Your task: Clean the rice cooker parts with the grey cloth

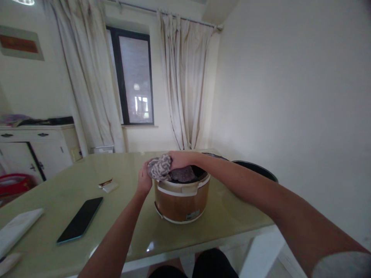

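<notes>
A brown, wood-patterned rice cooker (pixel 181 202) with a white band stands open on the pale green table (pixel 121 231). My right hand (pixel 180 158) is closed on a grey patterned cloth (pixel 160 167) at the cooker's left rim. More of the cloth lies inside the dark pot opening (pixel 185 174). My left hand (pixel 144 180) rests against the cooker's upper left edge, fingers curled by the cloth.
A black phone (pixel 80 219) lies on the table to the left. Near it sit a small white and brown item (pixel 108 185) and a white object (pixel 17 227). A dark round pan (pixel 256 170) is behind the cooker. A white cabinet (pixel 37 148) stands at left.
</notes>
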Tool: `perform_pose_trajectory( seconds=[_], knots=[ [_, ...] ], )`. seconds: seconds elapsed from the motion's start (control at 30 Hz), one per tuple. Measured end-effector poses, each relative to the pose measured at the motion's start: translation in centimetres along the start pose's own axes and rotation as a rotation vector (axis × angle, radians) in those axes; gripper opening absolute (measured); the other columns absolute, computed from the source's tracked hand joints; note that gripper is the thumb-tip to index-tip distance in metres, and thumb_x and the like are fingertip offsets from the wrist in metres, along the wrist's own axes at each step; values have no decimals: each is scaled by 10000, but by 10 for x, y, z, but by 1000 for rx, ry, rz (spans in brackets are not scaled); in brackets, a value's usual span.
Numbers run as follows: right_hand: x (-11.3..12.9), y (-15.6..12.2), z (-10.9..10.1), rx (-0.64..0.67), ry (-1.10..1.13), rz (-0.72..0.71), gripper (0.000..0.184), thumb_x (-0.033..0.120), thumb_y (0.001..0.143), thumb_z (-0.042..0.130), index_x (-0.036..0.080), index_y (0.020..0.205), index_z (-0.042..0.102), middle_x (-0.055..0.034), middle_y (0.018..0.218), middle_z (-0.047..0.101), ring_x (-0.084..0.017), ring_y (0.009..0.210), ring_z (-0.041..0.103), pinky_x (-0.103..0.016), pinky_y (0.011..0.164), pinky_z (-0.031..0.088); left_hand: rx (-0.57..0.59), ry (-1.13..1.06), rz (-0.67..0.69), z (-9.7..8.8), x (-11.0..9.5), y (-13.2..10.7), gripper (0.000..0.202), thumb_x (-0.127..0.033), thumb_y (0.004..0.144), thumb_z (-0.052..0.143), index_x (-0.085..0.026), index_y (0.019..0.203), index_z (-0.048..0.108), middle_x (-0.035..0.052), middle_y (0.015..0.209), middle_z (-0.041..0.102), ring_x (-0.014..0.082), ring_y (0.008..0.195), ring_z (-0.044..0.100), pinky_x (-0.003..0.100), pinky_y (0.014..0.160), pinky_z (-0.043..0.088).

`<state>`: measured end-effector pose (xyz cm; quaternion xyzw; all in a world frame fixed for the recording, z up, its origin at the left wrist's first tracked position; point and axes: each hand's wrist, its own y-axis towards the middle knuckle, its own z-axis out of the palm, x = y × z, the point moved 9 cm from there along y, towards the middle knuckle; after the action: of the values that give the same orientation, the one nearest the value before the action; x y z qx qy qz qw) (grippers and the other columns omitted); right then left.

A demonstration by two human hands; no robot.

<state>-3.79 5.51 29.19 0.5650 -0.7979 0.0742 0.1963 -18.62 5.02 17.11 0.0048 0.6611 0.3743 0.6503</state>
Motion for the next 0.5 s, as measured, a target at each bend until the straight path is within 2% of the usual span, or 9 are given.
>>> perform_pose_trajectory(
  seconds=[0.07,0.13,0.23,0.3,0.4,0.5],
  knots=[
    [-1,-31,-4,129,71,-26,301,180,780,779,143,1078,782,-12,1021,806,-194,986,706,-255,906,523,5,11,-9,1,-1,-1,731,-753,963,378,-151,1220,702,97,934,751,194,749,683,290,604,534],
    [-10,-60,-11,232,86,31,265,182,756,783,130,1015,791,-16,987,806,-188,939,706,-250,865,536,5,23,-18,2,-2,-2,748,-758,957,377,-146,1248,693,92,902,750,177,679,659,267,544,488],
    [-21,-84,-20,274,47,133,188,185,733,794,130,913,782,-27,944,803,-187,881,710,-246,798,548,-11,29,-4,2,-5,-2,732,-740,962,362,-149,1232,700,107,929,764,192,729,675,275,565,499],
    [-13,-83,-17,239,12,98,180,202,740,805,148,909,773,-23,951,800,-188,900,713,-245,818,548,-27,37,0,2,-6,-1,727,-734,960,359,-151,1227,702,116,966,770,213,797,694,301,620,532],
    [7,-56,0,108,-60,32,291,306,772,833,185,1027,763,-34,1037,800,-216,989,725,-274,904,541,-48,42,-8,-2,-3,1,712,-727,950,377,-152,1209,707,117,980,761,244,867,704,363,732,575],
    [8,-17,14,-77,-155,145,432,454,831,789,216,1186,725,-97,1208,775,-301,1103,728,-366,945,551,-17,41,14,-4,-1,4,580,-685,923,459,-196,1082,728,113,946,741,281,957,701,425,862,586]
  ],
)
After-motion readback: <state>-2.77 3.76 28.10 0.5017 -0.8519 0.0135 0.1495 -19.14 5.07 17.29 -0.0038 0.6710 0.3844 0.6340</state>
